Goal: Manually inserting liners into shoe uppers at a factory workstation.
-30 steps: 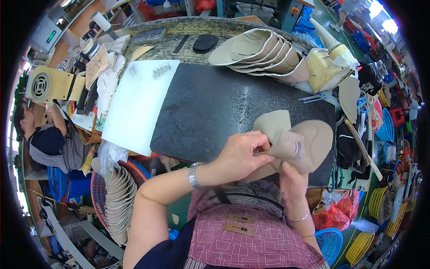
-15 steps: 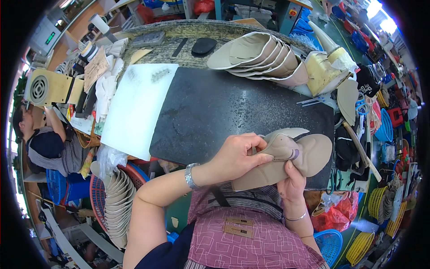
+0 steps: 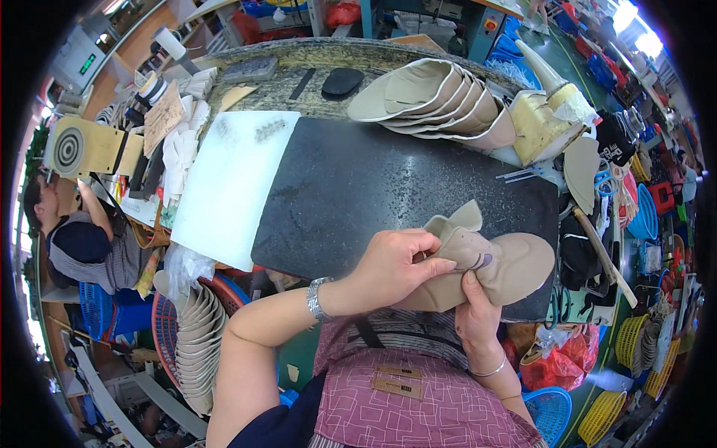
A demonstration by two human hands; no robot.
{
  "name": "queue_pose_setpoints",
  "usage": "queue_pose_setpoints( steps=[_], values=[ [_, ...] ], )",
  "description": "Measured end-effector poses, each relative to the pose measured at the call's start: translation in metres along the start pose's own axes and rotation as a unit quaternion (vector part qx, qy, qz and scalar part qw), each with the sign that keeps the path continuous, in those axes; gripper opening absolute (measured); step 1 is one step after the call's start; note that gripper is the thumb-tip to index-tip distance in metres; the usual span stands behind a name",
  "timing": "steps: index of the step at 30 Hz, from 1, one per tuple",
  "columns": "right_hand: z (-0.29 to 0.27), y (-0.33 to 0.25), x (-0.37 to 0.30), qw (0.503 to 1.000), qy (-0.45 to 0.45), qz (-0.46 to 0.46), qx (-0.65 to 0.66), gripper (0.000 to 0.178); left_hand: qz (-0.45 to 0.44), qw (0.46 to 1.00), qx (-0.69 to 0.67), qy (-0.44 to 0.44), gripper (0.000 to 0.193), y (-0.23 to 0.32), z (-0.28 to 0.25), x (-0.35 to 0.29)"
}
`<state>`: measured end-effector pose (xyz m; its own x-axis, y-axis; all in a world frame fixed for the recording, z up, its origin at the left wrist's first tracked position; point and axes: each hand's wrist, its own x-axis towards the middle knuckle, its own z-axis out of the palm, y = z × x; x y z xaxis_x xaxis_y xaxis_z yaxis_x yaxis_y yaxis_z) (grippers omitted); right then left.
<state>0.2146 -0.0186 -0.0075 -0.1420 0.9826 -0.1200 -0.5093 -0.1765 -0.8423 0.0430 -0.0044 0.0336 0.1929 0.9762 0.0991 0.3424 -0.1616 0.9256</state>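
A beige shoe upper (image 3: pixel 521 263) is held above the near right part of a black board (image 3: pixel 336 198). My left hand (image 3: pixel 396 263) pinches its folded collar edge between thumb and fingers. My right hand (image 3: pixel 479 308) grips the near side from below, thumb on top, its other fingers hidden under the material. The rounded toe part points right, with a small dark patch near the middle fold. Beyond it, several similar beige uppers (image 3: pixel 478 123) lie nested in a stack.
A white sheet (image 3: pixel 220 187) covers the board's left side. At right are a yellowish block (image 3: pixel 541 131), a wooden handle (image 3: pixel 597 243) and blue-handled scissors (image 3: pixel 603 181). Beige pieces (image 3: pixel 200 355) fill a red basket (image 3: pixel 162 328) at lower left. Another person (image 3: pixel 82 239) sits at far left.
The upper's far flap now stands up above the left fingers, where it lay flatter before. Both hands keep their grip, and the right hand has shifted slightly left.
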Motion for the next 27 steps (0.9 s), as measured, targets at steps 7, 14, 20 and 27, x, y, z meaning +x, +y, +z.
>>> queue_pose_setpoints(
  steps=[7, 14, 20, 27],
  values=[
    [-0.004, 0.001, -0.003, 0.997, 0.001, 0.012, -0.074, 0.044, -0.109, 0.980, -0.164, -0.035, 0.017, 0.000, -0.001, 0.001],
    [-0.002, 0.002, -0.009, 0.991, -0.030, -0.020, -0.128, 0.049, -0.099, 0.986, -0.131, 0.020, 0.017, 0.010, 0.002, -0.004],
    [0.001, -0.011, -0.002, 0.998, -0.026, 0.034, 0.053, 0.052, -0.097, 0.976, -0.194, -0.010, 0.014, 0.006, -0.002, -0.008],
    [-0.008, -0.006, -0.009, 0.996, -0.050, -0.030, -0.071, 0.042, -0.032, 0.985, -0.155, 0.069, 0.009, 0.016, 0.004, -0.006]
  ],
)
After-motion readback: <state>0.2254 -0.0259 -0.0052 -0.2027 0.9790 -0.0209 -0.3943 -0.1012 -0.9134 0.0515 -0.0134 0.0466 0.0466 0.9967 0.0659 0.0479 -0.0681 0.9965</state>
